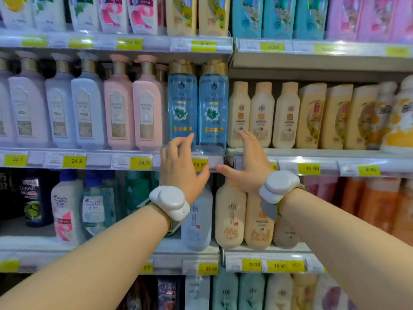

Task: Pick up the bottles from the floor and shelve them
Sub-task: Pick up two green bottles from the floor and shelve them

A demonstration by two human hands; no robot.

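Hands are held spread at the shelf edge [207, 153], nothing gripped: left hand [178, 166] with fingers loosely extended below the left blue bottle [182, 104], right hand [248, 162] flat beside the right blue bottle [213, 108]. Both bottles are seen upright on the shelf, just above and between the hands, each about equally near.

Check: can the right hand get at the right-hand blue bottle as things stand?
Probably yes. The right hand is open just beside the blue bottle's base, nothing lies between them, and the bottle stands at the shelf's front edge.
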